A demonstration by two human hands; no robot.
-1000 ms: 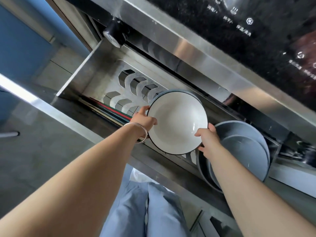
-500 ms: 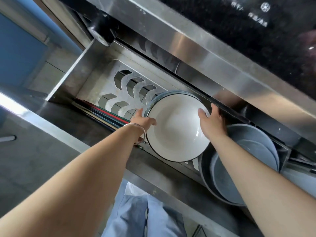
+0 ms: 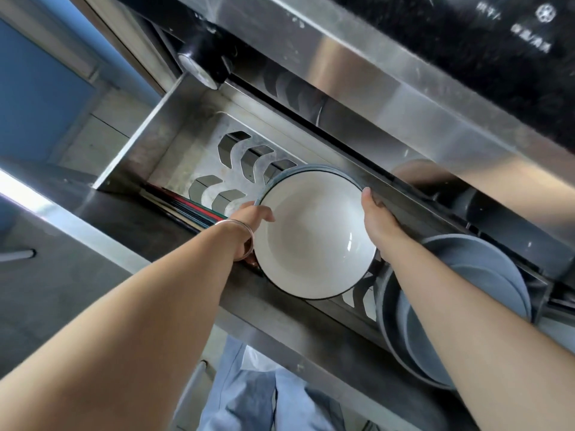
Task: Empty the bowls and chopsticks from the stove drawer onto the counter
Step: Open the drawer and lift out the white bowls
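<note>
Left hand [image 3: 252, 218]: gripping the white bowl [image 3: 314, 236] at its 9 o'clock rim, thumb hooking inside
Right hand [image 3: 378, 222]: clasping the 3 o'clock rim, fingers curling behind
White bowl: sitting in the drawer [image 3: 149, 132], over another bowl
Grey bowls [image 3: 476, 293]: leaning at 4 o'clock
Chopsticks [image 3: 183, 206]: lying at 9 o'clock

white bowl [image 3: 311, 241] between both hands

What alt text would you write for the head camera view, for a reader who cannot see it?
Two bare hands, left hand and right hand, grip a white bowl over an open steel drawer. Grey bowls stand at its right, chopsticks lie at its left.
</note>
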